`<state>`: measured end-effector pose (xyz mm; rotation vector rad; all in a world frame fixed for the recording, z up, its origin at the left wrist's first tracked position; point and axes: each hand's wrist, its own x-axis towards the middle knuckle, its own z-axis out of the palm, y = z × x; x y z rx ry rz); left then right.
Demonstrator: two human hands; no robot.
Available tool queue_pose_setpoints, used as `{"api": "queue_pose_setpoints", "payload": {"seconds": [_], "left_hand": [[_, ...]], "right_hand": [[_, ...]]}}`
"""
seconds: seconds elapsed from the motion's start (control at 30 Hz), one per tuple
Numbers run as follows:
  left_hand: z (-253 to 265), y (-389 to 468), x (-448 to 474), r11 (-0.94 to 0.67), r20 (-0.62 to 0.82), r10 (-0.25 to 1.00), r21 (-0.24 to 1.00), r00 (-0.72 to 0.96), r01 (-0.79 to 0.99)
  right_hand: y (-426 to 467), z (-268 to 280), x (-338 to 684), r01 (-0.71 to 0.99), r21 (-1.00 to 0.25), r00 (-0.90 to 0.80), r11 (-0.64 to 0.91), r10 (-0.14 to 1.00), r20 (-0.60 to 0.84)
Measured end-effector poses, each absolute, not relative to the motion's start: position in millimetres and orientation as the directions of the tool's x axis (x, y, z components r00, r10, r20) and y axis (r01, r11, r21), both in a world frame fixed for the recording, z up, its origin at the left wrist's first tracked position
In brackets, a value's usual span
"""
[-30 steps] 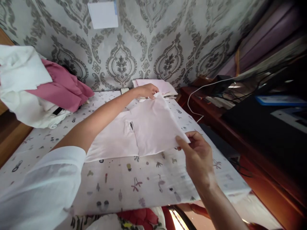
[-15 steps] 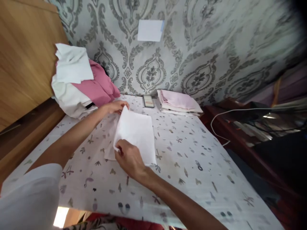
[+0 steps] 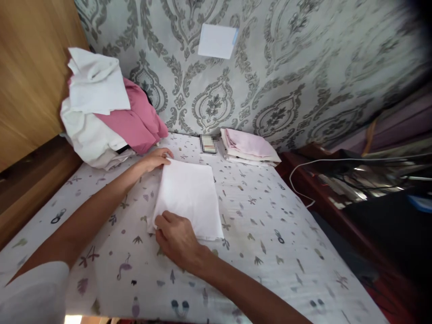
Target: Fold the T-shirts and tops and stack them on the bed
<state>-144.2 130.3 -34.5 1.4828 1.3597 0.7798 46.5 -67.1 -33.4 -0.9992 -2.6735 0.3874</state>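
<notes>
A white cloth (image 3: 189,193), folded into a rough rectangle, lies flat on the patterned bedsheet (image 3: 270,211). My left hand (image 3: 158,159) is at its far left corner, thumb and fingers closed on the edge. At the near left corner, my right hand (image 3: 177,236) pinches the cloth between curled fingers; its fingertips are partly hidden. A thin layer of fabric shows beneath the left edge. What kind of item the cloth is cannot be made out.
A heap of pink and white clothes (image 3: 138,117) sits far left against wooden furniture (image 3: 33,67). By the patterned wall lie a small blurred object (image 3: 208,144) and a folded pink and cream stack (image 3: 251,146). A white cable (image 3: 297,173) runs along the right.
The cloth's left edge, lifted before, now lies down flat. Both hands have come lower and slightly left with it. The view has shifted a little.
</notes>
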Motion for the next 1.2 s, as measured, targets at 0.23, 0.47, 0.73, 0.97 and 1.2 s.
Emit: {"api": "queue_pose_setpoints", "payload": {"seconds": [0.23, 0.47, 0.73, 0.97, 1.2], "left_hand": [[-14, 97, -119, -0.338, 0.280, 0.929, 0.367, 0.244, 0.867], [-32, 81, -28, -0.722, 0.012, 0.552, 0.506, 0.834, 0.471], [-49, 176, -1, -0.531, 0.135, 0.845, 0.336, 0.518, 0.778], [-37, 195, 16, -0.400, -0.022, 0.904, 0.316, 0.428, 0.861], [-49, 190, 29, -0.383, 0.022, 0.917, 0.323, 0.398, 0.866]], "right_hand": [[-51, -10, 72, 0.550, -0.390, -0.756, 0.739, 0.638, 0.143], [-39, -41, 100, 0.576, -0.258, -0.772, 0.776, 0.620, 0.140], [-43, -45, 101, 0.563, -0.291, -0.766, 0.773, 0.621, 0.167], [-44, -47, 104, 0.558, -0.235, -0.751, 0.796, 0.605, 0.265], [-43, -52, 98, 0.566, -0.223, -0.750, 0.794, 0.608, 0.260]]}}
